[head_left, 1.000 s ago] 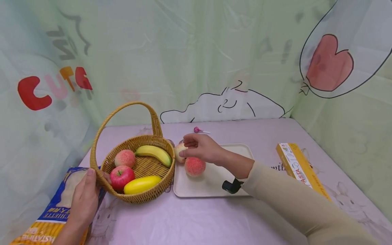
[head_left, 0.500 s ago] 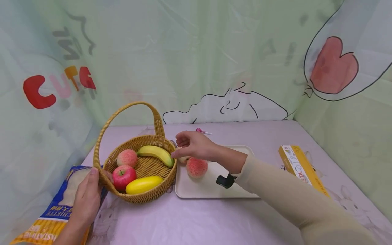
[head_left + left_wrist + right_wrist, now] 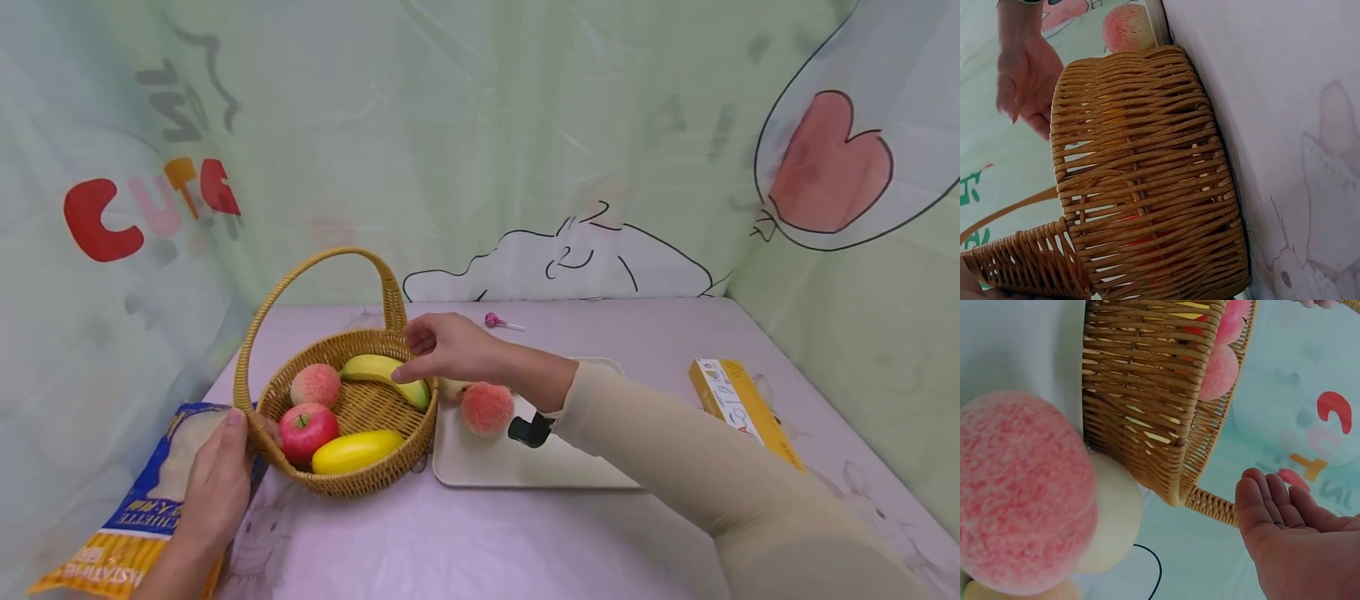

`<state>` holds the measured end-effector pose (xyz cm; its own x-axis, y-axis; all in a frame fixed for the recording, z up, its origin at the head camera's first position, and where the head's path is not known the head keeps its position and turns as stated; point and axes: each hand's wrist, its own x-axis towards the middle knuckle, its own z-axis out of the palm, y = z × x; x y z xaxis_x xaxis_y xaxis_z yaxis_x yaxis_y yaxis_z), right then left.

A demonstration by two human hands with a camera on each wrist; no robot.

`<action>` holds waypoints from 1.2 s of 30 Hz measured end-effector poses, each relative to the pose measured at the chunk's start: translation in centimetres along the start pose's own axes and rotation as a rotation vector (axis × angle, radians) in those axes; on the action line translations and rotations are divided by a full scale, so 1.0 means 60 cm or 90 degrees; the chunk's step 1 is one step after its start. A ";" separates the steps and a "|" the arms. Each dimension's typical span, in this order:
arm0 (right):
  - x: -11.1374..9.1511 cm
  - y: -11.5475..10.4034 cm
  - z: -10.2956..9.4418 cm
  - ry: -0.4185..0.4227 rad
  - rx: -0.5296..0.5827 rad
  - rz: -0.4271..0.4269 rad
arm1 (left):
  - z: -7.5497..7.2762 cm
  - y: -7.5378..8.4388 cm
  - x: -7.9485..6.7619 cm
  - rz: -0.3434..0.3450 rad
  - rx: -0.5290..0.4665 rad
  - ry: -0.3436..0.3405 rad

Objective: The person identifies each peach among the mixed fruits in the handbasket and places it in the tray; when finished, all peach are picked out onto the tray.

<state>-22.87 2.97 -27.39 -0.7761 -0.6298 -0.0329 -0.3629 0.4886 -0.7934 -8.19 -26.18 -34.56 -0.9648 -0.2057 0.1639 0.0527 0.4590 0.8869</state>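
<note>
My left hand grips the wicker basket where its handle meets the left rim. Inside lie a peach, a red apple, a smooth yellow fruit and a banana. Over the basket's right rim hovers my right hand, covering part of the banana in the head view. Its fingers are loosely bent, and the right wrist view shows nothing in them. Just right of the basket, a reddish peach sits on a pale tray, with a paler fruit partly hidden behind it.
A lollipop lies behind the tray. A yellow pasta box is at the right, partly behind the right sleeve. A blue and yellow pasta bag lies under the left forearm. Curtains enclose the table's back and sides.
My right hand has moved left, from above the fruits on the tray to over the basket's right rim. The left hand keeps its grip on the basket.
</note>
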 end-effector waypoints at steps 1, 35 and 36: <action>0.004 -0.002 0.002 -0.003 -0.004 0.001 | -0.001 0.001 0.000 0.000 0.002 0.000; 0.115 -0.044 0.032 -0.073 -0.152 0.000 | -0.001 -0.002 0.001 0.001 -0.005 -0.007; 0.119 -0.045 0.033 -0.076 -0.158 -0.002 | -0.001 -0.001 0.001 0.003 -0.005 -0.006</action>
<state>-26.41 -4.07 -26.71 -0.7137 -0.6911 -0.1138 -0.4919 0.6103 -0.6210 -8.25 -26.28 -34.59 -0.9670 -0.1953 0.1633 0.0588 0.4529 0.8896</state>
